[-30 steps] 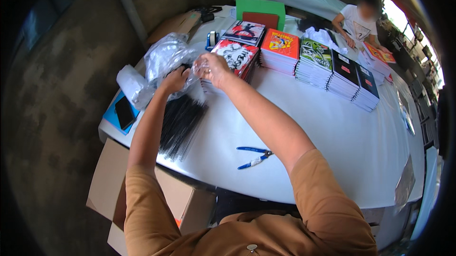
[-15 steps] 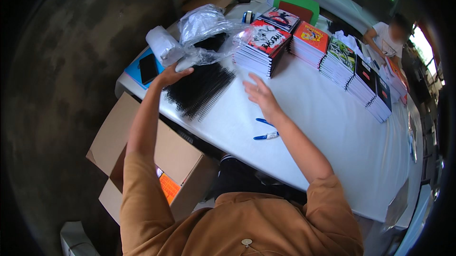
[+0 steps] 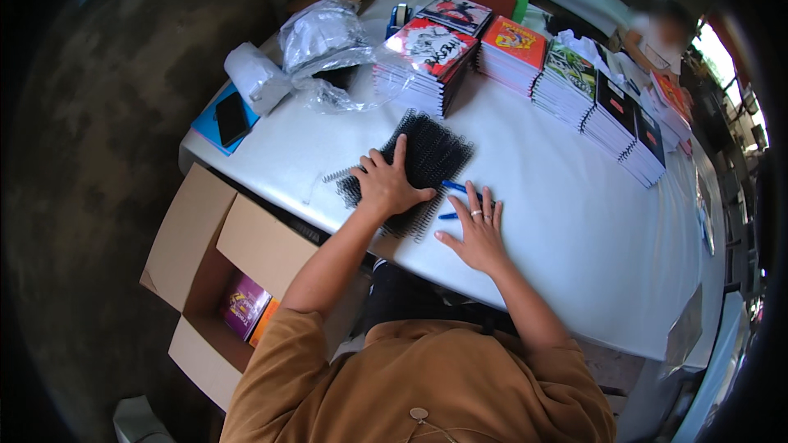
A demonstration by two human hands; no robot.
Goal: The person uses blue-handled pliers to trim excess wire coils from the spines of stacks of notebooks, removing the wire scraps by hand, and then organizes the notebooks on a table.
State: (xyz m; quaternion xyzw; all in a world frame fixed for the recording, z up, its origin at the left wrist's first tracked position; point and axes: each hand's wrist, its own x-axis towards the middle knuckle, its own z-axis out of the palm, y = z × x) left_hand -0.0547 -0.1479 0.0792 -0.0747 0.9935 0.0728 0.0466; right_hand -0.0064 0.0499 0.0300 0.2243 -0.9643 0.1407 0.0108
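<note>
A bundle of black spiral binding coils point(image 3: 431, 147) lies on the white-covered table. My left hand point(image 3: 386, 184) rests on top of it with the fingers spread. To the right of the coils, my right hand point(image 3: 480, 234) lies open above the tabletop, fingers apart, with a ring on one finger. Two blue pens, one a blue pen point(image 3: 454, 186) beside the coils, are partly covered by that hand. Behind the coils stands a stack of spiral-bound notebooks point(image 3: 431, 45) with a red and white cover. Clear plastic bags point(image 3: 328, 41) lie crumpled to its left.
Further notebook stacks point(image 3: 566, 73) run along the right. A phone point(image 3: 233, 119) sits on a blue book at the left edge. Below it, an open cardboard box point(image 3: 250, 234) holds books. Another person point(image 3: 657, 41) is at the far right, near papers.
The black coils have come out from beside the plastic bags toward the table's middle, under my left hand. My right hand has come down nearer to me, over the pens.
</note>
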